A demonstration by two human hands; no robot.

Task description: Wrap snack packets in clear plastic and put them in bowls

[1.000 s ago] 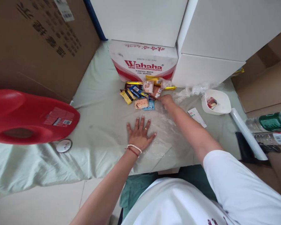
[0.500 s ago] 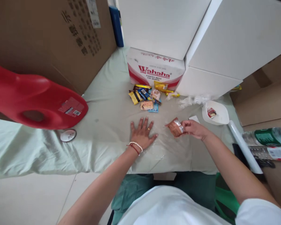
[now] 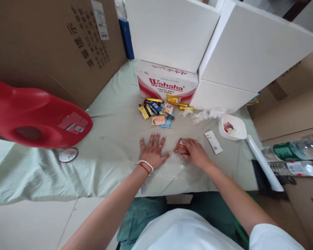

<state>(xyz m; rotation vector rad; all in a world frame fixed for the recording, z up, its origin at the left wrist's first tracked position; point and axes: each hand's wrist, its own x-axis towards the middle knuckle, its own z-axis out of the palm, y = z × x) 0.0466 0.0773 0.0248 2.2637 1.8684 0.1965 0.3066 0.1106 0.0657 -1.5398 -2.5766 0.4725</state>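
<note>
Flat on the green tablecloth [image 3: 114,149] lies my left hand [image 3: 152,152], its fingers spread and nothing in it. To its right, my right hand [image 3: 197,152] is closed over a brown snack packet [image 3: 179,147], which rests on or just above the cloth and is partly hidden under the fingers. Beyond both hands is a loose pile of small wrapped snacks, among them a yellow packet [image 3: 145,111], an orange-pink packet [image 3: 158,120] and a light blue packet [image 3: 166,124]. A white printed strip [image 3: 213,142] lies right of my right hand.
A Wahaha carton [image 3: 167,85] stands behind the snacks. At the right are a white bowl [image 3: 239,134] with a red packet inside, a white roll [image 3: 264,163] and plastic bottles [image 3: 289,151]. On the left stand a red jug [image 3: 48,118] and a round white disc [image 3: 68,155].
My right hand has moved left and down with the brown packet, bringing it closer to my left hand. The white strip is now uncovered. My left hand stays flat on the cloth.
</note>
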